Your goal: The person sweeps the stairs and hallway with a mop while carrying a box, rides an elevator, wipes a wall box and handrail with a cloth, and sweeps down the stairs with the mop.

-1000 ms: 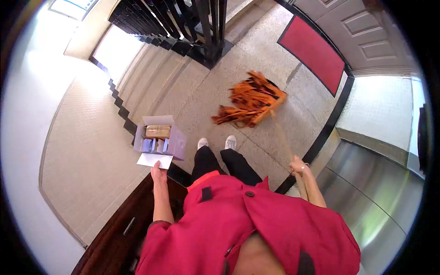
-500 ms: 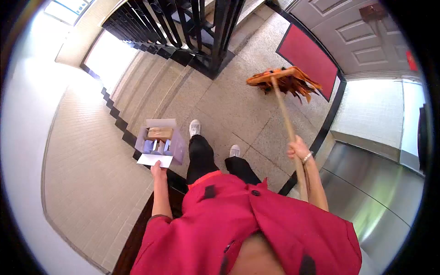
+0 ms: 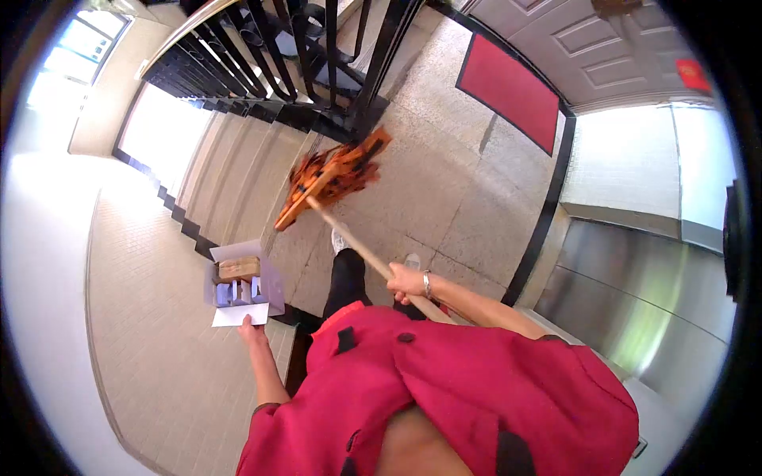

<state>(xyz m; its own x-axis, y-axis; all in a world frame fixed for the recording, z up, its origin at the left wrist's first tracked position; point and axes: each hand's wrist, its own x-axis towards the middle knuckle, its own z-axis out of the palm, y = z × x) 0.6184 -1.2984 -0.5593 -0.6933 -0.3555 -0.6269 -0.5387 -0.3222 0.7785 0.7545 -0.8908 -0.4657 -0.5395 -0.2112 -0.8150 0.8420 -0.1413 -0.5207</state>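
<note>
My right hand (image 3: 407, 281) is wrapped round the wooden handle of a mop (image 3: 366, 254). The mop's orange and dark cloth-strip head (image 3: 337, 176) is raised in front of me, by the edge of the stairs. At my left side, my left hand (image 3: 252, 330) grips the white front flap of an open cardboard box (image 3: 274, 282). Inside the box lie a brown packet (image 3: 239, 268) and several small pale items (image 3: 236, 292). The fingers under the flap are partly hidden.
Stairs (image 3: 230, 170) descend on the left beside a black metal railing (image 3: 294, 59). A red doormat (image 3: 512, 91) lies before a panelled door (image 3: 591, 44). Metal elevator-like doors (image 3: 635, 293) are on the right. My shoes stand on the stone tile floor (image 3: 444, 194).
My right hand has swung the mop leftward, from near the doormat to the stair edge. The box stays in my left hand, a little lower and further left in view.
</note>
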